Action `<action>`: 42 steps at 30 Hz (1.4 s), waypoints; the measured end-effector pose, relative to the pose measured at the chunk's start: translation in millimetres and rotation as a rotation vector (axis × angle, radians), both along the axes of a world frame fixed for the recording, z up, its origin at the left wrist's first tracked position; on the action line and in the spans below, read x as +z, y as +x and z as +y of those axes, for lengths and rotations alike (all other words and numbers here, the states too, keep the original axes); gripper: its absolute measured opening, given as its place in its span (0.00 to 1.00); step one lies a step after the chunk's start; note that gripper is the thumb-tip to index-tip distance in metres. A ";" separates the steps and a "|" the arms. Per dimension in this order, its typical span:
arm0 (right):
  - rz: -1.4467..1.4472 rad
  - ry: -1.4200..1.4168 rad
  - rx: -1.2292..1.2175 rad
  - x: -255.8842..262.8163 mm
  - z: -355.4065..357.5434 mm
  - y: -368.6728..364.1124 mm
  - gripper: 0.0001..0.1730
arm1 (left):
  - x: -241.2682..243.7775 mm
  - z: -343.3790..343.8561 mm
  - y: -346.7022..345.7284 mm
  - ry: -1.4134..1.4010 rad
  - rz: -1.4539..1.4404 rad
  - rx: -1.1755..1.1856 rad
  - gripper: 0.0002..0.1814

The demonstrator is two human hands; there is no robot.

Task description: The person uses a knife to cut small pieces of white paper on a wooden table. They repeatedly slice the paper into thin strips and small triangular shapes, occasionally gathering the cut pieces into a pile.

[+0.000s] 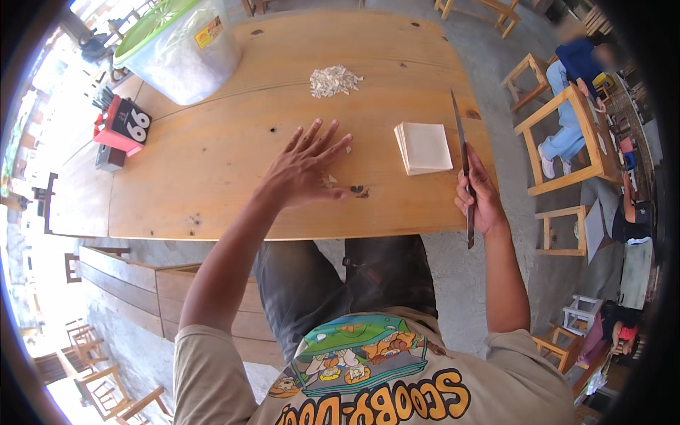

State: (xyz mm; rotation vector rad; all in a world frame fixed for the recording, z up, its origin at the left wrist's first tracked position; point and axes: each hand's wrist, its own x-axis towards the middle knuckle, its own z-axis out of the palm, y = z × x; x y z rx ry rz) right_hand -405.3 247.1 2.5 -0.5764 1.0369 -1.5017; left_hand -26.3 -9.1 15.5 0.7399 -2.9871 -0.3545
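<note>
My left hand (307,167) is spread palm down low over the wooden table (223,159), fingers apart, with nothing gripped. A few small pale triangular scraps (330,180) show between its thumb and forefinger. In my right hand (481,191), at the table's right edge, is a long thin knife (461,133), its dark blade pointing away from me. Just left of the knife lies a stack of square white sheets (425,147), slightly fanned along its left side. Farther back sits a heap of small white cut pieces (334,81).
A clear plastic tub (196,64) with a green lid (154,26) stands at the back left. Near it is a red and black holder (125,125) with thin sticks. Wooden stools (563,143) and several seated people are off to the right. A wooden bench (122,287) stands below left.
</note>
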 end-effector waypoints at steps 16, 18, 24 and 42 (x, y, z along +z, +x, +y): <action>-0.188 -0.053 0.066 -0.5 -6.5 -2.6 0.44 | -36.7 -131.4 -114.2 -0.096 0.191 0.535 0.65; -0.210 -0.045 0.061 -3.0 -7.8 -4.9 0.41 | -36.0 -134.6 -117.9 -0.066 0.218 0.604 0.64; -0.228 -0.021 0.021 1.5 -3.8 -3.1 0.39 | -47.5 -59.3 -77.8 -0.023 0.297 0.272 0.65; -0.193 0.000 0.016 2.5 -4.8 -1.9 0.41 | -14.5 -133.0 -85.1 -0.006 0.113 0.529 0.82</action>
